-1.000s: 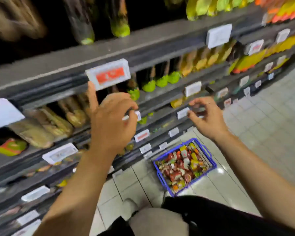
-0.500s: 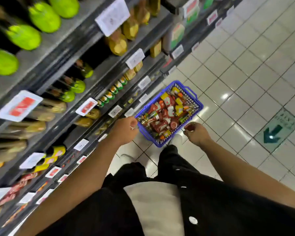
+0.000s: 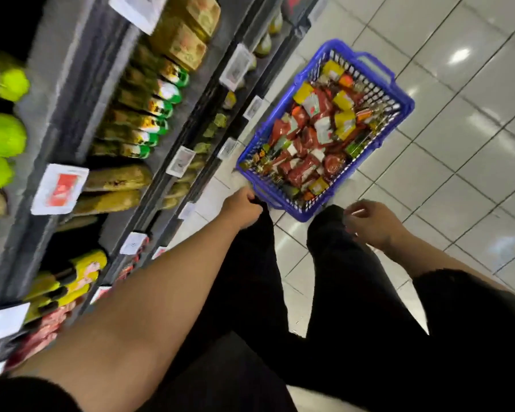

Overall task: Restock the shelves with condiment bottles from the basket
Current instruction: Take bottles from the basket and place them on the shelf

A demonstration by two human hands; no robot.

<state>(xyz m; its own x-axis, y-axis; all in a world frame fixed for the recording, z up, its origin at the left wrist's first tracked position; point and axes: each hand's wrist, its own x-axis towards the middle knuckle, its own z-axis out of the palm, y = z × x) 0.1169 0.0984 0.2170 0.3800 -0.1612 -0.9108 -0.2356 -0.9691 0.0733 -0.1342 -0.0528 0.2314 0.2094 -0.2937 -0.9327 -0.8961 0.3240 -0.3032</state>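
While a second ago both hands were raised at the shelf edge among the price tags, they have now dropped low toward the basket (image 3: 324, 132), and the view has swung down to the floor (image 3: 458, 144). I take this to mean one placement is over and the next pick is starting.

The left hand (image 3: 243, 211) sits just beside the basket's near corner, fingers curled under; whether it touches the blue rim or holds anything I cannot tell, as the fingertips are hidden behind the knuckles. The right hand (image 3: 369, 223) hangs near the basket's near edge, apart from it, fingers loosely curled with nothing in them that I can see.

The basket stands on the tiled floor close against the foot of the shelves (image 3: 107, 93), piled with red and yellow packs and small condiment bottles (image 3: 268, 165) along its shelf-side edge. By that load, much restocking remains.

Motion blur smears the shelf stock: green-capped bottles (image 3: 149, 126) lie in a row, but labels and tags are unreadable. Lowest shelves are cut by the left arm, and black trousers hide the floor below the hands. Individual items in the basket are hard to separate.
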